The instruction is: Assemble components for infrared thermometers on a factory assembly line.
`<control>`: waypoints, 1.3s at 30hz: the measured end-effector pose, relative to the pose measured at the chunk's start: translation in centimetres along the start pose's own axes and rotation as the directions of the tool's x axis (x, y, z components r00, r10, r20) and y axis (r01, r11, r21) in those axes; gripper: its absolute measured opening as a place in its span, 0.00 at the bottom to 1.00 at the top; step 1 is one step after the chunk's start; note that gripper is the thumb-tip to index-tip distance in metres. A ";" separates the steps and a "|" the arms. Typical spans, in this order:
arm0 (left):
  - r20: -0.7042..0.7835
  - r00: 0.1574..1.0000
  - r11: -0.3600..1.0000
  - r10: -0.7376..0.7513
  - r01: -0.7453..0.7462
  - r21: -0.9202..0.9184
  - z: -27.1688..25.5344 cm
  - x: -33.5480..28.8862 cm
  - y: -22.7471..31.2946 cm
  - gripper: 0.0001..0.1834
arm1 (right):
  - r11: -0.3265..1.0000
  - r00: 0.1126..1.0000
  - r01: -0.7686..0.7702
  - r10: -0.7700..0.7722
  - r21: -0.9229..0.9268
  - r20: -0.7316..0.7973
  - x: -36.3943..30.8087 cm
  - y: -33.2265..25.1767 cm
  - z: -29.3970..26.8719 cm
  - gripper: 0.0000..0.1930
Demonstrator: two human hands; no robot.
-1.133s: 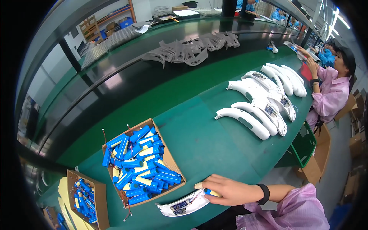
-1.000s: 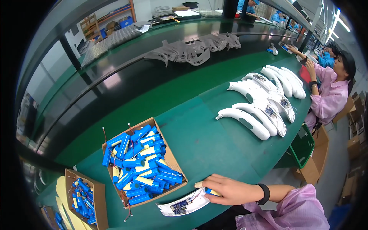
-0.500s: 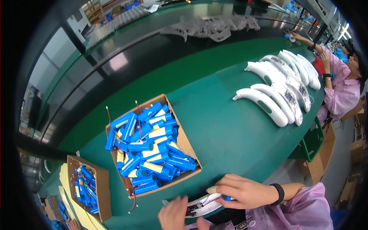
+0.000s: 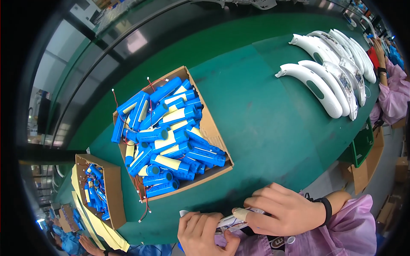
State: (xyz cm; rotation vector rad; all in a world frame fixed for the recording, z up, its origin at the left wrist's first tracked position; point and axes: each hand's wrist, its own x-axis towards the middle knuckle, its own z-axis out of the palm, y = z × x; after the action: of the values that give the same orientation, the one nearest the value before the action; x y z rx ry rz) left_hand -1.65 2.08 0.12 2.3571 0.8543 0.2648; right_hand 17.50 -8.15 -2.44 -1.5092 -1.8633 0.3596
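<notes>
Cardboard boxes of blue cells: two, a large box (image 4: pixel 213 128) near the middle and a smaller box (image 4: pixel 113 192) at lower left.
Blue cylindrical cells (image 4: pixel 171 128): dozens in the large box, too heaped to count exactly.
White curved housings (image 4: pixel 324 81): about seven, overlapping at upper right.
Person's own hands: two, left hand (image 4: pixel 205 232), right hand (image 4: pixel 282 209).

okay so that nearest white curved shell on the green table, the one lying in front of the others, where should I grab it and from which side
Probably best by its middle, coming from above. The nearest white curved shell lies flat on the green table, long and narrow, with bare table on its near side. Fingers could close across its width there; other white shells crowd its far side.
</notes>
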 end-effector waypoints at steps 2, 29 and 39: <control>0.011 1.000 0.999 0.023 -0.024 0.026 -0.1 -0.3 -0.3 0.18 | 0.999 1.000 0.018 -0.018 -0.030 0.018 0.5 -0.4 -0.6 0.19; -0.060 0.997 0.999 -0.047 0.048 0.023 -0.5 -0.6 2.4 0.15 | 0.995 0.995 0.085 -0.082 -0.047 0.060 0.5 0.1 -2.7 0.18; -0.408 0.913 0.811 0.024 -0.256 -0.526 -0.1 -2.8 -0.8 0.11 | 0.742 0.800 -0.439 0.580 0.507 -0.156 1.5 7.6 -12.8 0.16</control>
State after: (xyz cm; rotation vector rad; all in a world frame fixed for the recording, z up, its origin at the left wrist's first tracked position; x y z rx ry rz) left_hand -4.27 0.83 -0.21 1.8133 0.6428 0.9411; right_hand 31.52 -7.22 2.59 -1.6157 -0.9918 0.7169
